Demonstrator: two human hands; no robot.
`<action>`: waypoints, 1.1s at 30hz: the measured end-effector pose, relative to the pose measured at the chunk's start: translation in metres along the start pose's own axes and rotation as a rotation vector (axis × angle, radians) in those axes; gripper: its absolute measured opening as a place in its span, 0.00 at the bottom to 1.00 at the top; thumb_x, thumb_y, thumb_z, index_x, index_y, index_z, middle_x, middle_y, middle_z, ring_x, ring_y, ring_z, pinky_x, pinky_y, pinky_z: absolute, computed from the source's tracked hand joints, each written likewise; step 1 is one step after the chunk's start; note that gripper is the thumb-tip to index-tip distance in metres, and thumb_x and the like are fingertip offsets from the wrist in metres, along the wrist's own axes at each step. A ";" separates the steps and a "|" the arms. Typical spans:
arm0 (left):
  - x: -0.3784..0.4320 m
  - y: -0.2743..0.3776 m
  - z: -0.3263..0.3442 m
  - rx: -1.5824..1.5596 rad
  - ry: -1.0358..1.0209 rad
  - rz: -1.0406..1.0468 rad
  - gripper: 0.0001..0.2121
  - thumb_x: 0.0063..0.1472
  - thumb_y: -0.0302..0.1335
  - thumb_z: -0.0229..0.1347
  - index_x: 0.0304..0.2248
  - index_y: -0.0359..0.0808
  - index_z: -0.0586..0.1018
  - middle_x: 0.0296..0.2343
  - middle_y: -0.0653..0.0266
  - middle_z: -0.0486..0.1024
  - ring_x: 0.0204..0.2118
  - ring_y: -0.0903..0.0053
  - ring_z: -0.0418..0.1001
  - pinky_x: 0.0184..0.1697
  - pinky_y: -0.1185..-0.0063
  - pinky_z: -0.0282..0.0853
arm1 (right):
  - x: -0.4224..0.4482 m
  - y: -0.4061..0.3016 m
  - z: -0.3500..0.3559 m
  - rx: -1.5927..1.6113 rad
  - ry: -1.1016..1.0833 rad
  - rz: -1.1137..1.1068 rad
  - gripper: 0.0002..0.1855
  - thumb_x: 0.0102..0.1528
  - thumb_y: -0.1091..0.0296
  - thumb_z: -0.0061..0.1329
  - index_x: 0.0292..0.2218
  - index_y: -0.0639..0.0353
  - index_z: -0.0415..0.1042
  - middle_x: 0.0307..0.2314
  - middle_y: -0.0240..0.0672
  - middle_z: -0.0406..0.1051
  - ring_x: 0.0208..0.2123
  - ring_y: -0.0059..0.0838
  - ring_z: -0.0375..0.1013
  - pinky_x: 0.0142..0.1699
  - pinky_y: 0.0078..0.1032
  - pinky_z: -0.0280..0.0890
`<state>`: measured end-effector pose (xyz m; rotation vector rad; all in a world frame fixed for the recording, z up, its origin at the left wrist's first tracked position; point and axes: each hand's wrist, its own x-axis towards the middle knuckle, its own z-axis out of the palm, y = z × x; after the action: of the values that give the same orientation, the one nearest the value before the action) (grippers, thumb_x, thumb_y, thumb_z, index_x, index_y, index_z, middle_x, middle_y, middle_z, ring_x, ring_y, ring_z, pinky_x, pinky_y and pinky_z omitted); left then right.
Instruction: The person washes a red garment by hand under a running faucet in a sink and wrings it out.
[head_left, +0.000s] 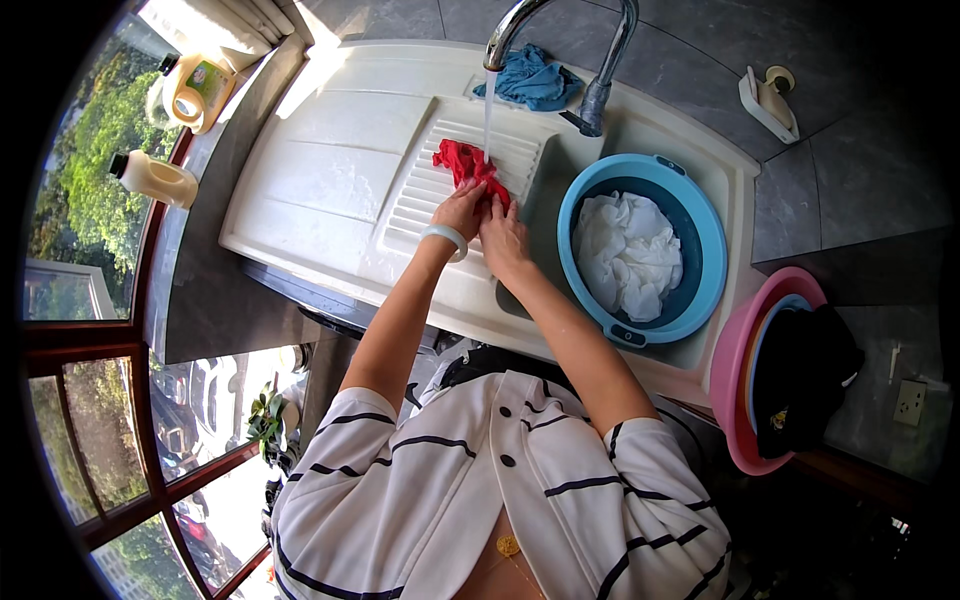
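Observation:
A wet red cloth (466, 159) lies bunched on the ribbed washboard (424, 199) of a white laundry sink. Water runs onto it from the chrome faucet (517, 30) above. My left hand (459, 212), with a pale bangle at the wrist, grips the near end of the cloth. Close beside it, my right hand (504, 236) has its fingertips on the same end, pressing it against the ribs. The fingers hide part of the red fabric. To the right, a blue plastic basin (711, 255) sits in the sink bowl and holds white wet fabric (630, 251).
A crumpled blue cloth (536, 79) lies behind the faucet. Two detergent bottles (196, 94) (157, 178) stand on the windowsill at left. A soap dish (769, 105) is on the back right wall. Stacked basins, the outer one pink (731, 375), hold black fabric (802, 375) at right.

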<state>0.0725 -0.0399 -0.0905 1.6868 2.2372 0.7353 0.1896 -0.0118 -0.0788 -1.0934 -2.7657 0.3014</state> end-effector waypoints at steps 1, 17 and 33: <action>0.000 0.001 0.000 -0.002 -0.005 -0.001 0.21 0.52 0.30 0.50 0.47 0.38 0.66 0.46 0.52 0.63 0.48 0.62 0.62 0.48 0.73 0.61 | 0.000 0.001 0.001 0.000 0.000 0.001 0.21 0.49 0.71 0.41 0.45 0.68 0.63 0.50 0.49 0.54 0.48 0.59 0.57 0.42 0.37 0.66; -0.001 0.004 -0.003 -0.019 -0.018 -0.027 0.20 0.54 0.31 0.47 0.48 0.40 0.66 0.45 0.52 0.64 0.47 0.62 0.63 0.48 0.73 0.61 | 0.000 -0.001 -0.002 -0.001 -0.028 0.012 0.22 0.49 0.71 0.41 0.46 0.67 0.62 0.50 0.48 0.53 0.49 0.58 0.56 0.44 0.36 0.65; 0.000 0.000 0.000 -0.031 -0.013 -0.014 0.20 0.54 0.31 0.47 0.47 0.40 0.66 0.46 0.51 0.63 0.48 0.62 0.62 0.49 0.73 0.60 | 0.001 -0.001 -0.003 -0.009 -0.056 0.012 0.22 0.48 0.71 0.42 0.46 0.69 0.62 0.51 0.48 0.52 0.49 0.59 0.55 0.46 0.37 0.63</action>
<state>0.0722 -0.0401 -0.0902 1.6550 2.2155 0.7498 0.1892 -0.0116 -0.0759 -1.1210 -2.8124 0.3269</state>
